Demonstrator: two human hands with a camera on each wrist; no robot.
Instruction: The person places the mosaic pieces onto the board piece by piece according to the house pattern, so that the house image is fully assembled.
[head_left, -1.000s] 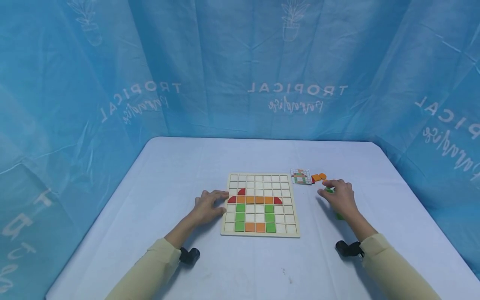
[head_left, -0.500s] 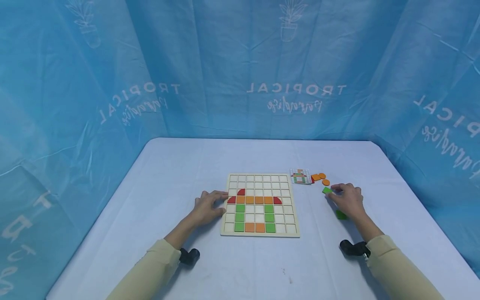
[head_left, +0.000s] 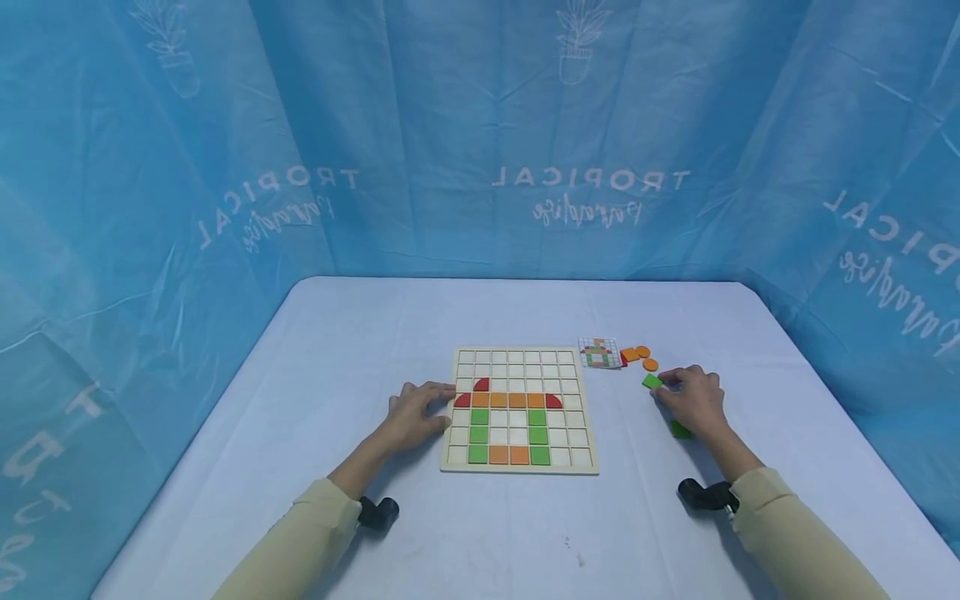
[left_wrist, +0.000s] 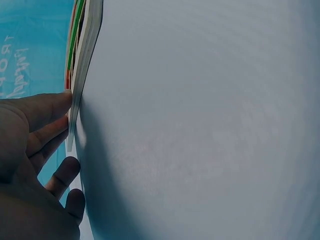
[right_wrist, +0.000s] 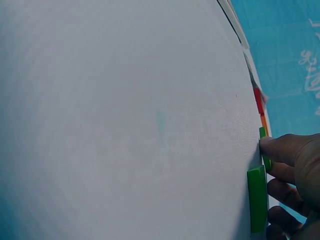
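Observation:
My left hand (head_left: pixel 414 415) rests at the left edge of a pale wooden grid board (head_left: pixel 517 471), its thumb and fingers touching the rim in the left wrist view. Green, orange and red tiles fill several of the board's cells. To the right, my right hand (head_left: pixel 693 400) pinches a green square tile (head_left: pixel 652 381) at the table between thumb and index finger. The right wrist view shows the thumb (right_wrist: pixel 280 146) over this tile. Another green piece (head_left: pixel 680 430) lies under the hand, partly hidden; close up it looks like a thick green block (right_wrist: pixel 257 200).
A pattern card (head_left: pixel 600 352) lies beside the board's upper right corner. Near it are an orange square (head_left: pixel 630 355), two orange discs (head_left: pixel 650 365) and a red piece (head_left: pixel 624 361), mostly covered. A blue curtain (head_left: pixel 480 142) surrounds the white table (head_left: pixel 375 317).
My right hand has moved right and slightly toward me from the orange disc, uncovering more of the disc and green tile. During the last half second it barely moves. The left hand stays at the board.

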